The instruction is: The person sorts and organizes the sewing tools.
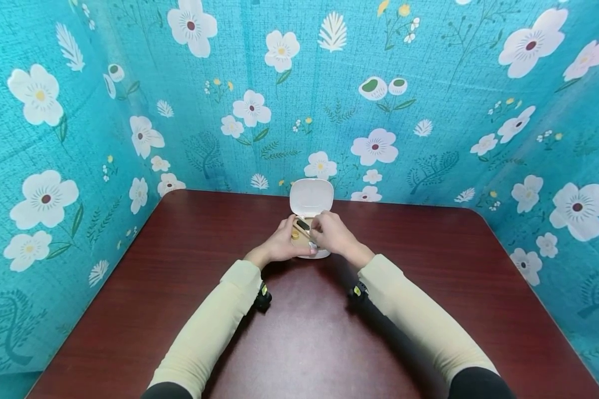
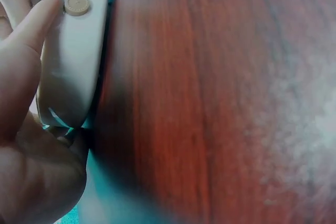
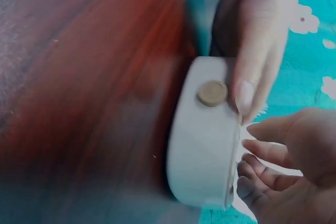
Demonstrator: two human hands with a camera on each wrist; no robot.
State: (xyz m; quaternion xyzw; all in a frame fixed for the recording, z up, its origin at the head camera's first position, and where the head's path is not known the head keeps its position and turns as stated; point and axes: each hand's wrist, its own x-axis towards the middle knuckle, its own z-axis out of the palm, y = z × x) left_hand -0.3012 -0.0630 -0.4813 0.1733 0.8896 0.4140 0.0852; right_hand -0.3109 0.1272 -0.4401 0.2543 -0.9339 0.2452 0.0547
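Observation:
A small white case (image 1: pixel 321 254) stands on the table with its rounded lid (image 1: pixel 311 197) raised at the back. Inside is a beige insert holding a dark oblong piece (image 1: pixel 303 225) and a small gold-coloured piece (image 1: pixel 295 235). My left hand (image 1: pixel 278 244) grips the case from the left, its thumb lying along the front edge near a round, coin-like tan button (image 2: pixel 77 4) on the front wall. Over the right part of the insert, my right hand (image 1: pixel 332 233) has its fingers bent down into the case. Whether it pinches anything is hidden.
The case sits near the back of a dark red-brown wooden table (image 1: pixel 299 343). A teal flowered cloth (image 1: pixel 299 127) hangs behind the table and along both sides. Each wrist wears a small black camera (image 1: pixel 263 298).

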